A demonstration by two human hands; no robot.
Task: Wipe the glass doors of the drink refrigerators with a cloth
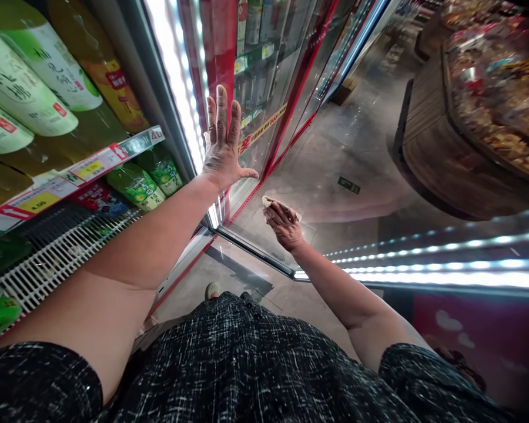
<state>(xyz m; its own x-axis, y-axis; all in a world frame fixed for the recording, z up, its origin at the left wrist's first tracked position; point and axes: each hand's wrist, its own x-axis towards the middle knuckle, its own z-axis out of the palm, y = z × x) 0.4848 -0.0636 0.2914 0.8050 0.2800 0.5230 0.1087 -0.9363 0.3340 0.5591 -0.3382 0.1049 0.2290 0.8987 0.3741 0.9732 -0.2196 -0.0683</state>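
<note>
My left hand [223,144] is stretched out with fingers spread flat against the edge of a glass cooler door [264,94], beside the lit door frame [176,76]. Lower down, my right hand [284,223] is closed around a crumpled beige cloth [271,202] and presses it onto the open glass door [335,176]. Both bare forearms reach forward from my dark patterned clothing.
Green and orange drink bottles [39,76] lie on cooler shelves at left, above price tags [86,170] and a white wire rack [66,247]. A round wooden display [441,153] of packaged snacks shows at right. A lit strip [445,273] runs along the door's edge.
</note>
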